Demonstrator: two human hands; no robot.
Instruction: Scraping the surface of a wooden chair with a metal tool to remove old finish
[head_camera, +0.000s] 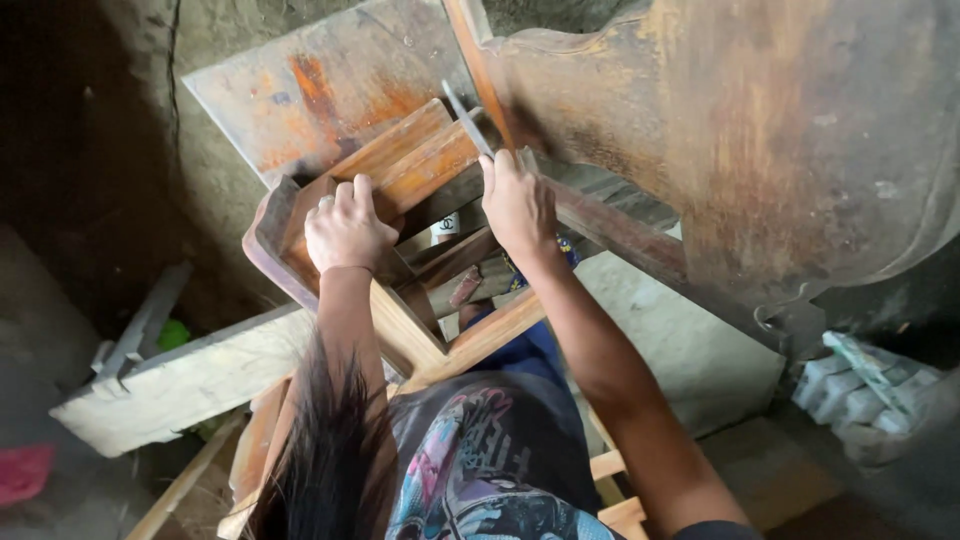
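My left hand (345, 228) presses down on a brown wooden block (405, 160), its fingers curled over the block's near edge. My right hand (517, 205) grips a thin flat metal tool (466, 120) whose blade points up and away over the right end of that block. The block rests on a frame of wooden bars (480, 335) in front of my body. What kind of tool it is stays unclear.
A large curved wooden panel (790, 140) leans at the upper right. A stained flat board (310, 90) stands behind the block. A pale plank (185, 375) lies at the left, a pale slab (690, 360) at the right, and wrapped packs (860, 385) at the far right.
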